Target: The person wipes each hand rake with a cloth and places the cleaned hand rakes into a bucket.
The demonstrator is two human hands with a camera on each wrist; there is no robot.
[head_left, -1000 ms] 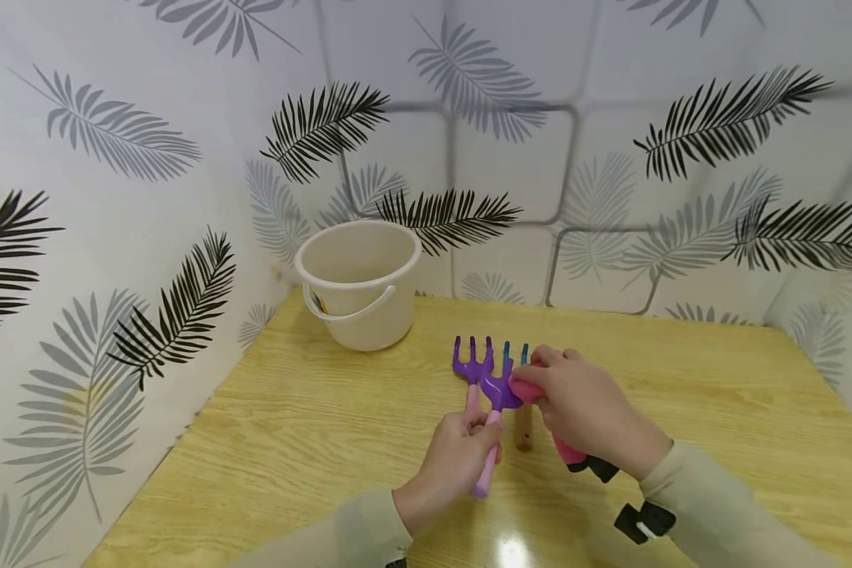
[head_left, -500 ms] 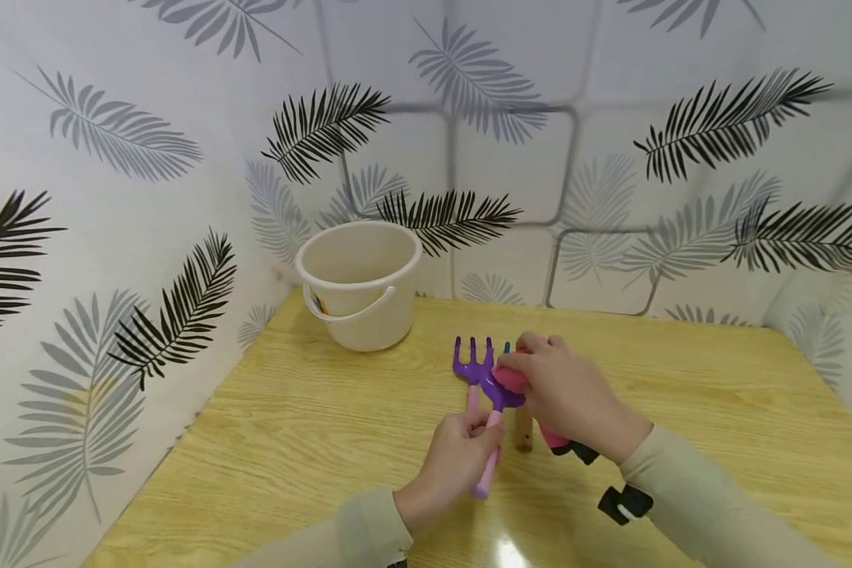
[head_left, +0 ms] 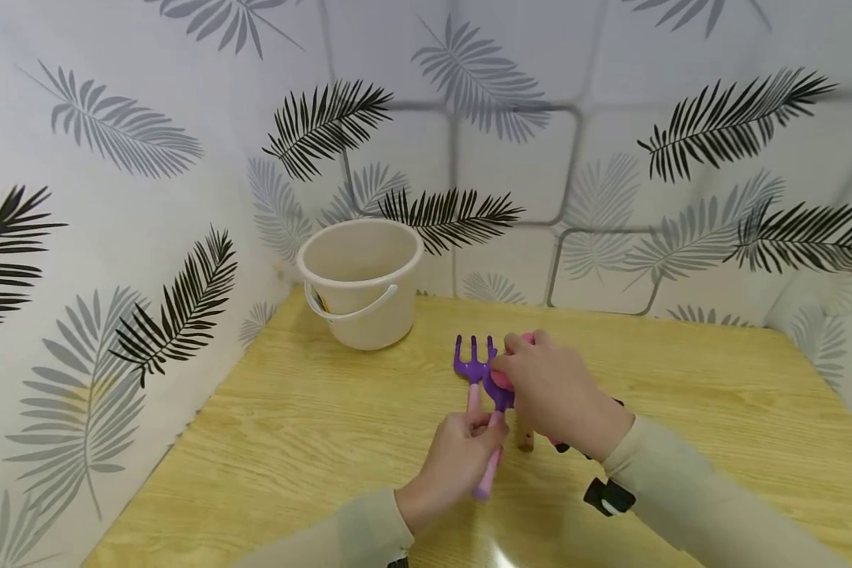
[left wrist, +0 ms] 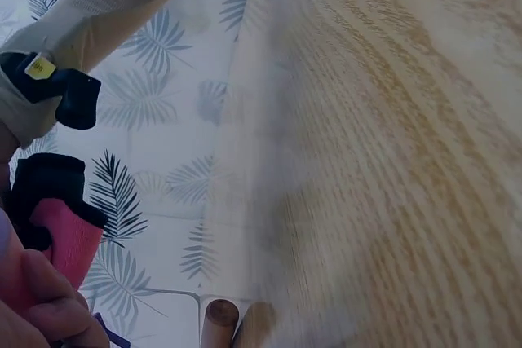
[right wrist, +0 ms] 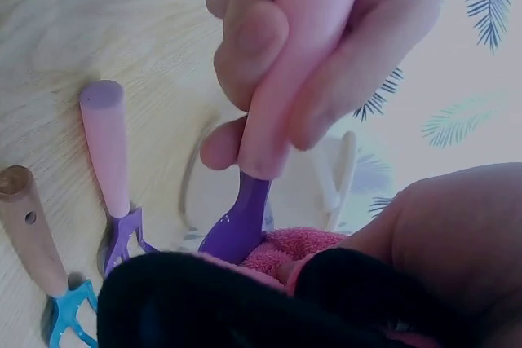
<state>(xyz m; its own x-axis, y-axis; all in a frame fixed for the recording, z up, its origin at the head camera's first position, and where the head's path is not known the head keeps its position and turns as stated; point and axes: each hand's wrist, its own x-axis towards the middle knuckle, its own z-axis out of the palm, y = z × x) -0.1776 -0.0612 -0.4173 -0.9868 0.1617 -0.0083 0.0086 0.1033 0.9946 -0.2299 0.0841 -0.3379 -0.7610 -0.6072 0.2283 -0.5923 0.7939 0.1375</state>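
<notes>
In the head view my left hand (head_left: 449, 454) grips the pink handle of a hand fork (head_left: 486, 480) and holds it tilted above the table. My right hand (head_left: 559, 390) presses a pink terry cloth (right wrist: 281, 252) round the fork's purple head, hiding most of its tines. Black-edged ends of the cloth hang below that hand, also seen in the left wrist view. A second purple hand fork (head_left: 472, 369) with a pink handle lies on the table just behind my left hand. To its right, a blue fork with a wooden handle (right wrist: 34, 238) is largely covered by my right hand in the head view.
A cream bucket (head_left: 358, 315) with its handle hanging down stands at the table's back left. The wood-grain table (head_left: 291, 442) meets a leaf-patterned wall covering (head_left: 511, 181) behind and on the left.
My right hand and the cloth have shifted left over the fork's head, and the hand has turned, covering more of the tines and the blue fork. My left hand stays in place.
</notes>
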